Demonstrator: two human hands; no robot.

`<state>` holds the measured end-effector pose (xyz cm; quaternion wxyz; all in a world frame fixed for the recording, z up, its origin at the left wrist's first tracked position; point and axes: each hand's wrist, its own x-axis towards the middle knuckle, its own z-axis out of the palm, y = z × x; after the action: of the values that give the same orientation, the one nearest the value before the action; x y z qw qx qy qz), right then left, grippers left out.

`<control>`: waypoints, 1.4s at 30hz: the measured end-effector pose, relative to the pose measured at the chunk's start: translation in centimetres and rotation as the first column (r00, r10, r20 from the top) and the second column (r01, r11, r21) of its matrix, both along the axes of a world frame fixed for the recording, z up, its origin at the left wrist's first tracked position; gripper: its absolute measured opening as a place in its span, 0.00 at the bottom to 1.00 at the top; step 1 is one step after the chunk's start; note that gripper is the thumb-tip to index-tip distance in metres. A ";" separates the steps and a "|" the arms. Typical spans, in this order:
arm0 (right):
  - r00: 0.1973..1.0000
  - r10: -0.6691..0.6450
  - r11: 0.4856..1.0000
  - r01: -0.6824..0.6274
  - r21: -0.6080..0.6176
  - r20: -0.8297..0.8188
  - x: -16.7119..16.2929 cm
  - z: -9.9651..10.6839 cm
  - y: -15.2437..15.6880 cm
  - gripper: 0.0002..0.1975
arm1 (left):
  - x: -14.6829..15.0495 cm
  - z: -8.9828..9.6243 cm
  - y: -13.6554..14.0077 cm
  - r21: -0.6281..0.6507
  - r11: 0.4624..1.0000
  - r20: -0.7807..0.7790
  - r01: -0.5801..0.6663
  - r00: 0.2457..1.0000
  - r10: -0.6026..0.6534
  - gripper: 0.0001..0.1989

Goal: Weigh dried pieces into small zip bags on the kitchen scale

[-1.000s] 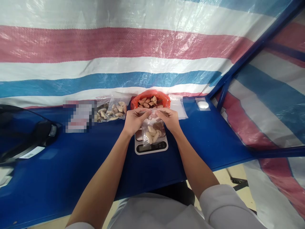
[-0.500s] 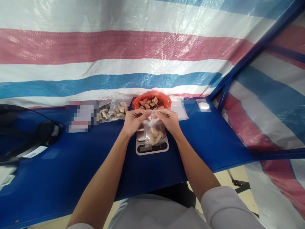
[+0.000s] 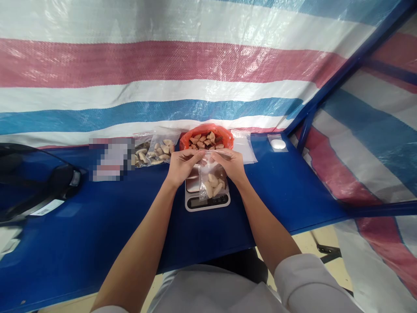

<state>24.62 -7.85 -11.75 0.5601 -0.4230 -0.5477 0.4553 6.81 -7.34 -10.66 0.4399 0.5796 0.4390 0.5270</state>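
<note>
Left hand (image 3: 184, 166) and right hand (image 3: 232, 165), side by side, thumbs and fingers pinching the top edge of a clear plastic bag (image 3: 213, 184)! It hangs over the kitchen scale (image 3: 193, 186); whether its bottom touches, I can't tell. Pale chunks (image 3: 217, 188) sit low inside. Light, I'd judge, the film limp and slippery, the chunks firm: that top edge, gripped near both corners, is the place to hold it. Beyond, brown chunks (image 3: 203, 141) fill a red plastic bag (image 3: 230, 138); filled bags (image 3: 161, 150) lie left, flat clear bags (image 3: 244, 148) right, on the blue table (image 3: 276, 187). Writing? The scale's buttons (image 3: 221, 200) carry marks too small to read; the white label (image 3: 47, 208), far left, is illegible too.
</note>
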 end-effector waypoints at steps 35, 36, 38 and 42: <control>0.995 -0.040 0.990 0.027 -0.142 -0.088 0.9 0.5 0.4 0.21 | 0.1 -0.3 0.3 -0.168 0.986 0.111 0.020 0.994 -0.002 0.22; 0.995 -0.044 0.989 0.031 -0.144 -0.090 0.9 0.5 0.5 0.20 | 0.1 -0.2 0.3 -0.176 0.984 0.119 0.029 0.993 -0.008 0.21; 0.994 -0.049 0.989 0.036 -0.140 -0.093 0.9 0.4 0.5 0.20 | 0.1 -0.1 0.2 -0.168 0.985 0.119 0.035 0.993 -0.015 0.20; 0.996 -0.037 0.993 0.028 -0.118 -0.076 0.9 0.4 0.4 0.19 | 0.0 -0.2 0.2 -0.130 0.991 0.089 0.000 0.996 0.012 0.20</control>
<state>25.52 -7.47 -11.34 0.5628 -0.4459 -0.4908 0.4935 6.76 -7.15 -10.81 0.4945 0.5241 0.4541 0.5241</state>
